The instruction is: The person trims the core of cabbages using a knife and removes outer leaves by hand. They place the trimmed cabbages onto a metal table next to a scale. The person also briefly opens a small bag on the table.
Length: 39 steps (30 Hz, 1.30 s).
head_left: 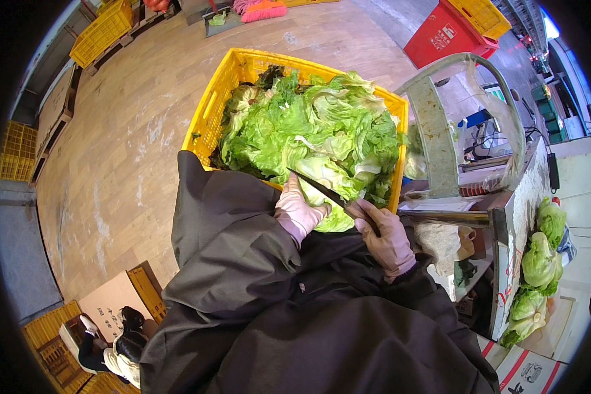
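Observation:
My right hand (387, 243), in a pale pink glove, is closed round the handle of a knife (322, 189). Its dark blade slants up and left across a pale green lettuce (335, 220), the tip close to my left fingers. My left hand (298, 209), gloved the same way, grips that lettuce from its left side; part of the grip is hidden. Just beyond both hands, a yellow plastic crate (207, 125) is heaped with loose green lettuce leaves (276, 125), some browned. Dark sleeves cover both my forearms.
On my right stands a worn metal frame (438, 138) beside a bench, with several lettuce heads (540, 259) along its far side. A red bin (443, 39) is at the back right. A person (128, 348) is beside cartons at lower left; yellow crates (102, 33) stand far left.

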{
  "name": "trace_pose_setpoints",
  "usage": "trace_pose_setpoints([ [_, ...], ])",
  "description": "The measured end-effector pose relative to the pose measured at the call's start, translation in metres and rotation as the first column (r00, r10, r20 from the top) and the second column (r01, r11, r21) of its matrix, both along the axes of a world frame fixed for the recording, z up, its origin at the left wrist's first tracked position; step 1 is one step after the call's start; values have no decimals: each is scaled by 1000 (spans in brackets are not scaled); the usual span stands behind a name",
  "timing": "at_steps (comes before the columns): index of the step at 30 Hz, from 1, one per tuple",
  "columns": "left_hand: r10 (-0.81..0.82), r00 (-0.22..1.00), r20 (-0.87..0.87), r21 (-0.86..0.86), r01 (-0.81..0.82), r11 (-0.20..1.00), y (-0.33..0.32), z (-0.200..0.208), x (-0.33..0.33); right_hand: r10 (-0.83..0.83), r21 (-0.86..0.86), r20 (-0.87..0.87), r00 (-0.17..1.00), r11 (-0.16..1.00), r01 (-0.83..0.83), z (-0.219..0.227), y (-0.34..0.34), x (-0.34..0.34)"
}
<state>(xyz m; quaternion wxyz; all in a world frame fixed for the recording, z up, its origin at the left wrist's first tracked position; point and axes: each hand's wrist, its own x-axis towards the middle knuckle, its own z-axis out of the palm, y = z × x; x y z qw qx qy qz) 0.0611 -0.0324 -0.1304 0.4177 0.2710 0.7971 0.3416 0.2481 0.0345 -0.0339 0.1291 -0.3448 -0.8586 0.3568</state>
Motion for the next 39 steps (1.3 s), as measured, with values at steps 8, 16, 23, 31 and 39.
trace_pose_setpoints([
  [8, 274, 613, 741, 90, -495, 864, 3, 4, 5, -37, 92, -20, 999, 995, 39, -14, -5, -17],
  [16, 264, 279, 923, -48, -599, 799, 9, -18, -5, -44, 207, 122, 992, 978, 18, -8, -3, -35],
  [23, 99, 959, 266, 67, -121, 990, 1, 37, -4, -79, 104, -6, 997, 991, 79, -10, -6, 7],
  [31, 205, 903, 378, 147, -278, 949, -2, -31, -4, -158, 292, 125, 979, 949, 116, -11, 5, -27],
  [39, 193, 262, 946, 6, -607, 794, 1, -29, -8, -443, 47, -289, 848, 879, 475, 19, 38, -3],
])
